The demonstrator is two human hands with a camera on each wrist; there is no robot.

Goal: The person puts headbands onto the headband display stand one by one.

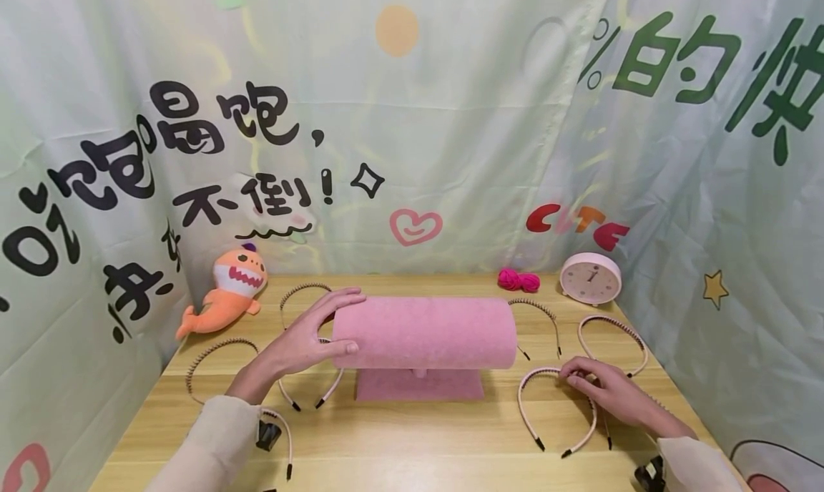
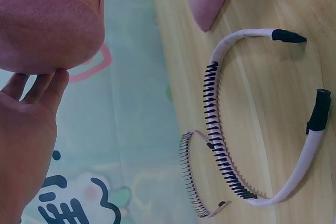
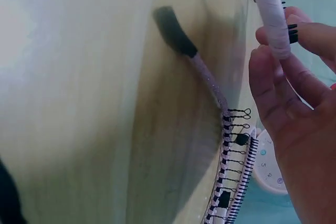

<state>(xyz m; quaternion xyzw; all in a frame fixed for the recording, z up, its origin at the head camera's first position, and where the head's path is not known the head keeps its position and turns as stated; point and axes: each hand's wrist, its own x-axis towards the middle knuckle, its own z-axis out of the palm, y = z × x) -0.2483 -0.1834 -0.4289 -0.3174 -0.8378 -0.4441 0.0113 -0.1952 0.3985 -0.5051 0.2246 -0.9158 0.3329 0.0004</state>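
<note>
Two hands, two holds!
Left hand (image 1: 301, 340), spread wide, grips the pink display roll (image 1: 426, 332); right hand (image 1: 610, 390), fingertips drawn in, seemingly pinches a toothed headband (image 3: 270, 11).

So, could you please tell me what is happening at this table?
A person's left hand rests against the left end of a pink, fabric-covered cylinder stand. The right hand pinches a thin, pale pink headband with dark teeth, to the right of the stand. More thin, curved headbands lie around the stand on the light wooden table; none shows on its cylinder.
</note>
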